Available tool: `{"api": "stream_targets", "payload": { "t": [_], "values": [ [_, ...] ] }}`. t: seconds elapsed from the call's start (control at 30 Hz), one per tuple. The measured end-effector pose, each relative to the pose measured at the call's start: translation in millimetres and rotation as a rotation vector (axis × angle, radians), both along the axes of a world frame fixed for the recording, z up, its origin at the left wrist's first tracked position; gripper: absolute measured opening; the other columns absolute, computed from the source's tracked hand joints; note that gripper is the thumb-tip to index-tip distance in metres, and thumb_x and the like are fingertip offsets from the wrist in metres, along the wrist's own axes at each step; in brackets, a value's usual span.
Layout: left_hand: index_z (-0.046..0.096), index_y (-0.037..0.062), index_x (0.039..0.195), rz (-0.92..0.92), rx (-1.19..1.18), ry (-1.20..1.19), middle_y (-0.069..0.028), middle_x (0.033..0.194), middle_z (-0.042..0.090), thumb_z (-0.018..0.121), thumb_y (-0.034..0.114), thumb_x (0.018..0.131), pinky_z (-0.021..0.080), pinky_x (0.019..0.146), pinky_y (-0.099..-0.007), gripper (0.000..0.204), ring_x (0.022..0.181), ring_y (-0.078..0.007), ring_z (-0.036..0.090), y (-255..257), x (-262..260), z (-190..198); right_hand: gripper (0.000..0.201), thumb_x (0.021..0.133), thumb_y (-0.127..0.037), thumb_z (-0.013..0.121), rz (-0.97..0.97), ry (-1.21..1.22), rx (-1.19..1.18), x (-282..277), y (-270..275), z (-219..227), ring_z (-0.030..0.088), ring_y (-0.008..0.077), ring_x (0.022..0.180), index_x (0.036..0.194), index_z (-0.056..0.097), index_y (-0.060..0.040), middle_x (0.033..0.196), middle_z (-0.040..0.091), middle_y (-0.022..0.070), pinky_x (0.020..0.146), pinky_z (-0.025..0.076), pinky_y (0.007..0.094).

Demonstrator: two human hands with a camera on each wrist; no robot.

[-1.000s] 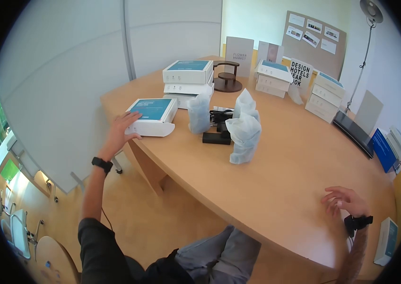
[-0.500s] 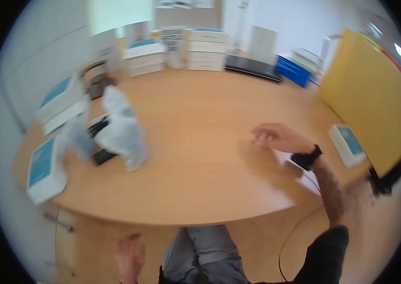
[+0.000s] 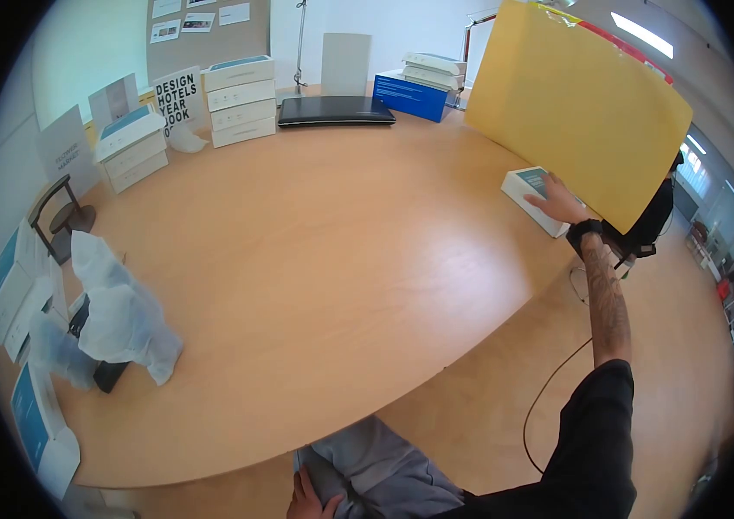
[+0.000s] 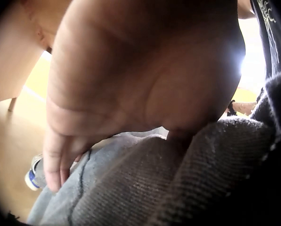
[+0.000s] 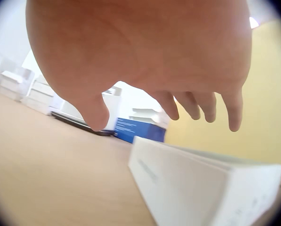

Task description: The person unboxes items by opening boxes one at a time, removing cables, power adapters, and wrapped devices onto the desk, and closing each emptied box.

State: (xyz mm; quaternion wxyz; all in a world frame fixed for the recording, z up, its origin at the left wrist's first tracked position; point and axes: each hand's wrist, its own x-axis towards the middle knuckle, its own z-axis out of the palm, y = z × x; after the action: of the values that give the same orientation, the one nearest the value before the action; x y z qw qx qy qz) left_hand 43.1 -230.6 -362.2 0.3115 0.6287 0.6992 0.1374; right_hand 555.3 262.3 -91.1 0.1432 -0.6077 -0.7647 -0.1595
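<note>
Toward the table's right edge lies a white box [image 3: 527, 208] with a teal top label. My right hand [image 3: 559, 204] is over it, fingers spread and partly covering the label in the head view. In the right wrist view the thumb and fingers hang above the box [image 5: 187, 183], with a gap showing between them and its top. Down at the lap, my left hand [image 3: 308, 500] rests on the grey trousers [image 3: 384, 458]; the left wrist view shows its palm [image 4: 140, 70] with the fingers extended along the cloth, holding nothing.
A yellow panel [image 3: 575, 112] stands right behind the box. Bags wrapped in pale film [image 3: 120, 316], white boxes [image 3: 34, 415] and a small wooden chair model [image 3: 64, 216] are at left. Along the back are stacked boxes [image 3: 241, 108], a black laptop [image 3: 337, 112] and a blue box [image 3: 410, 97].
The head view has swung right. My left hand has left the box at the left and come down to the lap. My right hand has moved across to over the box at the right.
</note>
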Motion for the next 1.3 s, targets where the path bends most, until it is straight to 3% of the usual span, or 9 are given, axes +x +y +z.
{"api": "stream_targets", "payload": {
  "t": [0.07,0.2,0.5,0.6,0.67,0.77,0.93,1.13,1.3],
  "values": [
    [0.013,-0.0104,0.150,-0.007,-0.013,-0.009,-0.0396,0.150,0.023,0.060,0.029,0.094,0.037,0.111,-0.0466,0.083,0.134,-0.0533,0.037,1.8,-0.2,-2.5,0.073,0.091,-0.054,0.060,-0.154,0.110,-0.258,4.2,-10.5,10.9,0.054,0.0432,0.121,0.131,0.052,0.0073,0.128,0.059,0.0300,0.102,0.044,0.0446],
    [0.012,-0.0112,0.150,-0.003,-0.029,0.035,-0.0408,0.150,0.023,0.059,0.032,0.096,0.037,0.111,-0.0468,0.083,0.134,-0.0549,0.036,-3.7,1.1,-17.9,0.071,0.092,-0.054,0.058,-0.057,0.132,-0.077,9.8,-24.8,-10.1,0.057,0.0431,0.117,0.130,0.055,0.0060,0.119,0.064,0.0283,0.100,0.045,0.0440],
    [0.012,-0.0113,0.150,0.039,-0.016,-0.012,-0.0407,0.149,0.024,0.059,0.030,0.095,0.037,0.110,-0.0480,0.083,0.134,-0.0549,0.036,-3.6,6.9,-4.7,0.067,0.090,-0.047,0.065,0.156,0.036,-0.109,-149.8,-192.0,19.7,0.053,0.0387,0.115,0.133,0.053,0.0039,0.123,0.062,0.0244,0.098,0.045,0.0421],
    [0.012,-0.0111,0.150,0.067,-0.044,-0.031,-0.0404,0.148,0.025,0.058,0.029,0.096,0.038,0.109,-0.0483,0.082,0.133,-0.0544,0.036,1.5,10.6,14.7,0.077,0.087,-0.044,0.071,0.278,0.240,-0.380,-179.7,-251.5,43.7,0.047,0.0373,0.127,0.142,0.043,0.0026,0.138,0.053,0.0224,0.105,0.041,0.0448],
    [0.013,-0.0109,0.150,0.101,-0.057,-0.063,-0.0402,0.148,0.026,0.058,0.030,0.096,0.039,0.109,-0.0484,0.081,0.133,-0.0542,0.037,0.8,11.9,19.7,0.083,0.083,-0.044,0.075,0.642,0.123,-0.428,-186.3,-267.4,47.7,0.038,0.0376,0.138,0.148,0.040,-0.0067,0.153,0.038,0.0169,0.112,0.034,0.0517],
    [0.013,-0.0100,0.150,0.074,0.032,0.001,-0.0402,0.147,0.027,0.058,0.031,0.096,0.041,0.107,-0.0490,0.081,0.130,-0.0553,0.039,-0.9,11.3,16.5,0.084,0.080,-0.043,0.077,0.603,-0.226,-0.400,-196.8,-273.9,28.6,0.030,0.0401,0.143,0.151,0.039,-0.0185,0.159,0.029,0.0113,0.116,0.026,0.0575],
    [0.013,-0.0092,0.150,0.105,0.008,-0.097,-0.0387,0.149,0.026,0.058,0.033,0.096,0.042,0.104,-0.0507,0.082,0.125,-0.0567,0.043,1.0,12.8,18.0,0.072,0.075,-0.043,0.078,0.669,-0.160,-0.051,-224.7,-279.4,-6.9,0.046,0.0440,0.128,0.138,0.054,-0.0199,0.150,0.045,0.0115,0.099,0.049,0.0481],
    [0.011,-0.0052,0.152,0.143,-0.067,-0.099,-0.0374,0.150,0.025,0.058,0.057,0.092,0.041,0.106,-0.0527,0.099,0.132,-0.0549,0.038,1.1,15.2,19.5,0.076,0.075,-0.051,0.076,0.616,-0.271,0.115,-253.3,-271.8,-4.7,0.056,0.0421,0.118,0.139,0.053,-0.0160,0.143,0.051,0.0157,0.092,0.053,0.0432],
    [0.012,-0.0064,0.151,0.152,-0.053,-0.110,-0.0379,0.149,0.025,0.059,0.056,0.092,0.041,0.107,-0.0521,0.099,0.133,-0.0550,0.037,0.7,14.0,10.3,0.081,0.073,-0.054,0.076,0.656,-0.312,0.058,-263.2,-267.4,6.9,0.057,0.0420,0.118,0.140,0.052,-0.0150,0.143,0.050,0.0173,0.087,0.055,0.0411]
  ]
}}
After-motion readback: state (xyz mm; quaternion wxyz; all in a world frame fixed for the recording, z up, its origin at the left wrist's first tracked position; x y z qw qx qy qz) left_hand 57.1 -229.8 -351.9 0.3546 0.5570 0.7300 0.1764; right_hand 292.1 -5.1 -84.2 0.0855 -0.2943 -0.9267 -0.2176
